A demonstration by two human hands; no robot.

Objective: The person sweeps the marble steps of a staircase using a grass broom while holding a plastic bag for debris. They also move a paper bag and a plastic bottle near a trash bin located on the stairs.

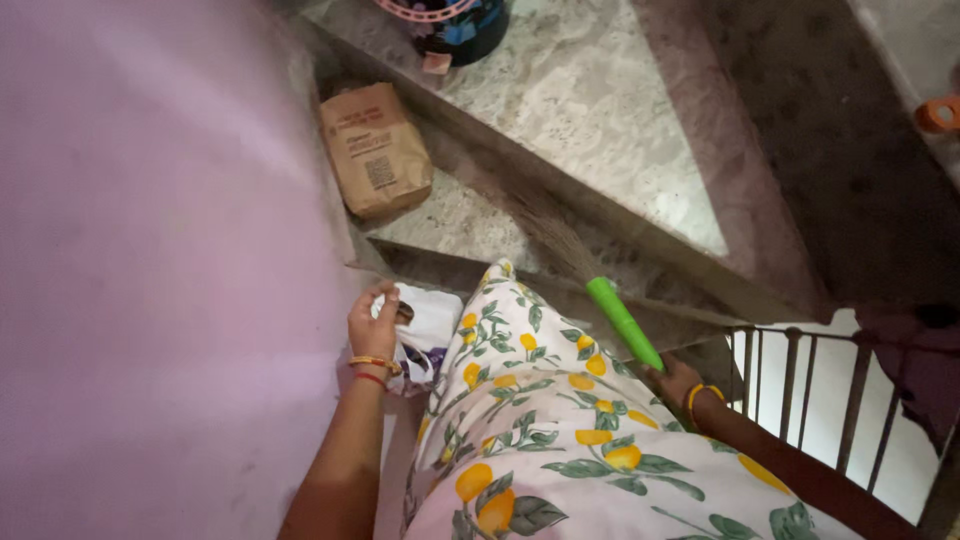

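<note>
My left hand [374, 322] is closed on the top of a white plastic bag [428, 335] with dark print, held beside my hip against the pink wall. My right hand [678, 382] grips the green handle [622, 322] of a broom. Its blurred brown bristles [545, 225] reach up and left over a marble stair step. My white dress with yellow fruit print [540, 420] fills the lower middle and hides the bag's lower part.
A brown paper sack [375, 150] leans on a step by the pink wall [160, 270]. A dark pot with a pink rim [455, 25] stands on the upper landing. A metal railing [800, 390] runs at the right, an orange object [938, 113] at the far right edge.
</note>
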